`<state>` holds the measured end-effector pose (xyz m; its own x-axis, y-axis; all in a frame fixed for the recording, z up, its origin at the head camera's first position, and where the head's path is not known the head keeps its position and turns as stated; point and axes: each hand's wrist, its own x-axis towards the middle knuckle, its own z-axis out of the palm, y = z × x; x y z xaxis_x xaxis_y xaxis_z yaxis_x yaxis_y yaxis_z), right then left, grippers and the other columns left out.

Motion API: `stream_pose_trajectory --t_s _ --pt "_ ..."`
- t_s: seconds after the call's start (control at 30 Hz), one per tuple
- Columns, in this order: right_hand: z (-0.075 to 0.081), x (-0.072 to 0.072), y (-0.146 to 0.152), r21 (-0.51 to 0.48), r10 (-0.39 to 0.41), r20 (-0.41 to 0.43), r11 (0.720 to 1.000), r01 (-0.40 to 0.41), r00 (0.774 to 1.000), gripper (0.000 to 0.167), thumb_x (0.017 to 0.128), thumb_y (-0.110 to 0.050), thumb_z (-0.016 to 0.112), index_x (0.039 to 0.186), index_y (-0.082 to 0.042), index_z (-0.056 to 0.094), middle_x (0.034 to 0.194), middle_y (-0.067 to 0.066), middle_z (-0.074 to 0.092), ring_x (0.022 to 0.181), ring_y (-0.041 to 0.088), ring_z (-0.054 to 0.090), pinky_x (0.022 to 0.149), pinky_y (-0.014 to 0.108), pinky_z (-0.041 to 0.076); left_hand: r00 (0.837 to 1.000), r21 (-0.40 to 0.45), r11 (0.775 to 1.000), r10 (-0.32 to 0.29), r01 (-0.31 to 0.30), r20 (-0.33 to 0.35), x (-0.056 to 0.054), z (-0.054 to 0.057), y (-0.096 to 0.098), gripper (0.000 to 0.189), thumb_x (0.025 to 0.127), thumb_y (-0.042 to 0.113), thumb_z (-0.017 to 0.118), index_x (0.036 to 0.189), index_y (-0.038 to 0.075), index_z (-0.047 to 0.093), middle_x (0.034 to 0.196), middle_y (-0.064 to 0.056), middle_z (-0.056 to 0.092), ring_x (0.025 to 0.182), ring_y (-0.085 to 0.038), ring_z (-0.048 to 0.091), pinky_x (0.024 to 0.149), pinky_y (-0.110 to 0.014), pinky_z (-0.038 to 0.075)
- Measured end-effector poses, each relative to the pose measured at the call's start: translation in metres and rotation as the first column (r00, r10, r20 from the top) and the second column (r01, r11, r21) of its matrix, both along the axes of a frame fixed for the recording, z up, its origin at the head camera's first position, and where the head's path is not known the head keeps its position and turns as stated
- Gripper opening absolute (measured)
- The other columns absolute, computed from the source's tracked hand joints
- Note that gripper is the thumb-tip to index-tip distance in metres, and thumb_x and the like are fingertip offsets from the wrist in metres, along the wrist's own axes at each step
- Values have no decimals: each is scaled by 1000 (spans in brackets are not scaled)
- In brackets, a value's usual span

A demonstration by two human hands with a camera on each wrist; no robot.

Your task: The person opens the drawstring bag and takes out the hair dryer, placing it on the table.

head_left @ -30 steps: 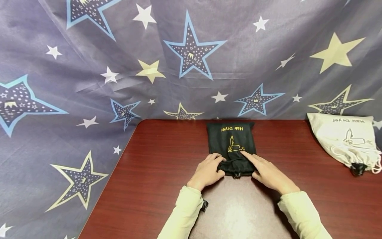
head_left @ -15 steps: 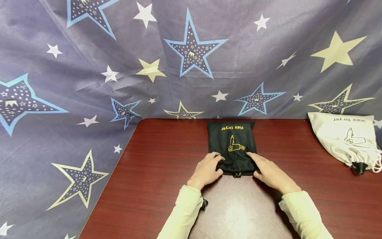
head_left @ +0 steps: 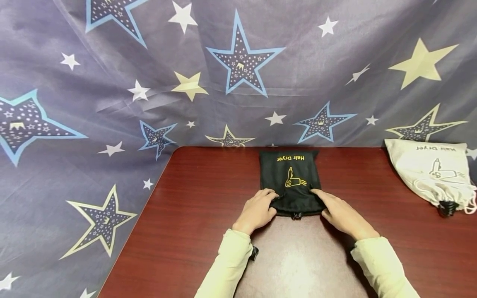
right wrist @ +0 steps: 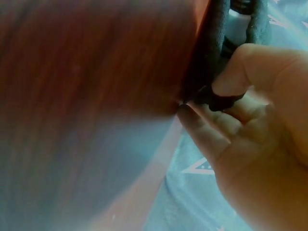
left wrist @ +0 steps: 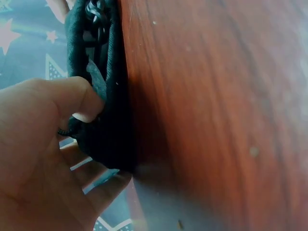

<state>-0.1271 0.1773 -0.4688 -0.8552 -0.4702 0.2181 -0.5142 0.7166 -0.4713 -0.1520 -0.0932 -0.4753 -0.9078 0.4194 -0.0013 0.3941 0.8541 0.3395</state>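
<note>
A black drawstring bag with a yellow "Hair Dryer" print lies on the table, its lettering upside down from here and its mouth toward me. My left hand pinches the left corner of the mouth. In the left wrist view its thumb sits at the opening, with the fingers along the outer side. At the opposite corner, my right hand pinches the cloth between thumb and fingers. Between the hands, a dark cord fastener sits at the middle of the near edge. The mouth gapes slightly in the left wrist view.
A white drawstring bag with the same kind of print lies at the far right of the reddish wooden table. Behind the table hangs a star-patterned cloth, which also runs down the left side.
My right hand has slid off the print to the bag's right side, and the hands are slightly farther apart. The folded cloth near the mouth is flatter and the whole print shows.
</note>
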Motion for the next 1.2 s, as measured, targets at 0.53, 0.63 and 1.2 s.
stream_pose_trajectory --t_s 0.53,0.63,1.2 --pt "3 -1 3 21 -39 67 999 37 997 52 83 8 64 134 7 53 128 28 60 118 44 59 98 56 46 998 44 999 24 -26 50 -1 3 -8 40 92 12 59 131 19 63 138 3 56 133 -17 49 100 -45 48" --pt "4 -2 4 17 -38 67 999 37 997 52 83 8 64 134 6 54 128 27 61 117 44 59 97 56 46 998 44 998 32 -34 57 -1 5 -9 40 92 12 58 132 18 62 138 3 55 133 -17 49 101 -45 47" --pt "3 -3 9 -13 3 52 1000 -2 999 54 82 9 64 134 1 57 129 22 62 119 41 60 97 55 47 998 62 998 -25 22 49 -5 3 -20 39 92 7 63 130 17 62 137 3 56 133 -16 49 102 -43 47"
